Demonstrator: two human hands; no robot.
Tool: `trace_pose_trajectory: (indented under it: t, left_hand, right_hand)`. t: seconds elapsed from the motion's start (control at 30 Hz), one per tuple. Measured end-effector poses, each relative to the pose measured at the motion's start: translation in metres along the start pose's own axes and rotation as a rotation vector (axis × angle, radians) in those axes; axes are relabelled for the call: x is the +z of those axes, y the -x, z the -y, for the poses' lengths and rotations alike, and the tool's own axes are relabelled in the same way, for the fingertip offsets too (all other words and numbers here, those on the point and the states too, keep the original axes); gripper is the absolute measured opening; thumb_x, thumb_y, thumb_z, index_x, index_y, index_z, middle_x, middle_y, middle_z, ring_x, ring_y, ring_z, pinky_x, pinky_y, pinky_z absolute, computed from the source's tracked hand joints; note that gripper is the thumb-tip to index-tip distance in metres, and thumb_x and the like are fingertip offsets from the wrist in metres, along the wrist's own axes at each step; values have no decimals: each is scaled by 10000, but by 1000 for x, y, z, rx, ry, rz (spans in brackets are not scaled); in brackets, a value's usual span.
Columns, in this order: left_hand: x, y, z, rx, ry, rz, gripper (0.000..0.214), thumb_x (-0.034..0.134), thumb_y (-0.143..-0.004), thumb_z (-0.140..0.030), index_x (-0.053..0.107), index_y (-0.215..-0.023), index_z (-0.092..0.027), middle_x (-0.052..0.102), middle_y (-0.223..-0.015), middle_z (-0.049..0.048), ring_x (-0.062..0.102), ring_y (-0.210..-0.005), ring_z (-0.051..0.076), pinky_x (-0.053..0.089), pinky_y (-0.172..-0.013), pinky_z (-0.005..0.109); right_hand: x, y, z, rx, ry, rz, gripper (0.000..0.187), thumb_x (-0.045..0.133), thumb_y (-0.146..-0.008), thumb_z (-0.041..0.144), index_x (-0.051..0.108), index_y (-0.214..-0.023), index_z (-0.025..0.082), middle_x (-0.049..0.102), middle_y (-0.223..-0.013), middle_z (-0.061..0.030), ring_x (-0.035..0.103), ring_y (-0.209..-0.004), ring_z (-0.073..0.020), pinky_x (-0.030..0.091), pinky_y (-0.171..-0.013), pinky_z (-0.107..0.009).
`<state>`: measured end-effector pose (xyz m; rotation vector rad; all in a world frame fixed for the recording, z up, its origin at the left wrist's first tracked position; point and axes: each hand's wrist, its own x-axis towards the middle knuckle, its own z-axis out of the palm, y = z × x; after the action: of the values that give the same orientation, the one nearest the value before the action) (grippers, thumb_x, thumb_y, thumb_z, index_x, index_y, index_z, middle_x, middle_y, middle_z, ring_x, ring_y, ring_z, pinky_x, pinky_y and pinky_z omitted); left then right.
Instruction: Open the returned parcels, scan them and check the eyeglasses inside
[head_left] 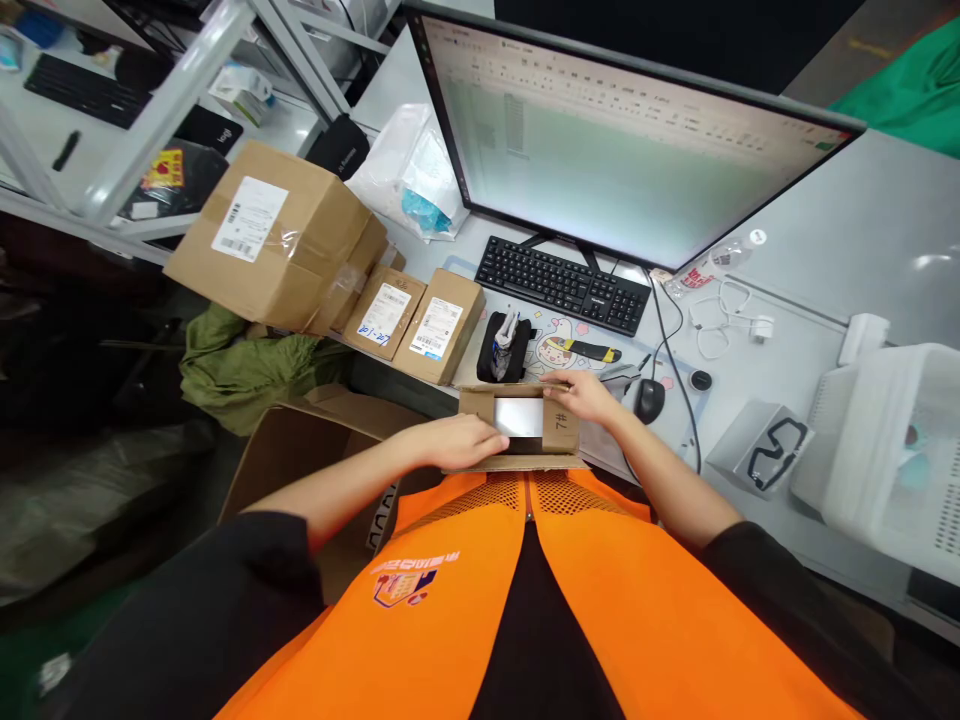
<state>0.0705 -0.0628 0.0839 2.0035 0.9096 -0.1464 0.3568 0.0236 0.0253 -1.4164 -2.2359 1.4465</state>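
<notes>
A small open cardboard box [561, 432], marked "7#" on an inner flap, is right in front of my body at the desk edge. Inside it shows a white, shiny rectangular item [519, 414], perhaps a smaller box. My left hand [466, 442] grips the box's left near side, thumb along the opening. At the far right corner, my right hand [585, 396] pinches the upright rim or flap. Just beyond the box is a black pouch [491, 350] holding tools. A yellow-and-black utility knife [589, 350] lies on the printed desk mat [679, 425].
Taped, labelled cartons [300, 230] and two smaller boxes [439, 325] line the left. A large open carton [292, 455] stands below my left arm. Keyboard [562, 285], monitor [630, 140] and mouse [649, 400] are beyond. At right are safety glasses [780, 450] and a white basket [892, 450].
</notes>
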Motion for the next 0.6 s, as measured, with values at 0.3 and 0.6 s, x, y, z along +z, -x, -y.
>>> trace_pose_trajectory:
  t: [0.3,0.6]
  left_hand:
    - [36,-100,9,-37,-344,-61,471,688,-833,-65,661,-1303,-59,736,-1184,253,717,-1077,367,540,-927,446]
    - [76,-118,34,-134,-372,14,866,740,-716,-46,489,-1540,-137,604,-1481,258,690,-1209,385,536,-984,461]
  right_hand:
    - [-12,-23,-2,21,-121,-31,370,656,-839,539,738,-848,179,701,-830,-31,605,-788,-210,469,-745,-320]
    - [27,-11,-7,139,-251,-318,383,714,-790,558,725,-910,195,740,-909,-49,655,-900,-243,524,-881,-375]
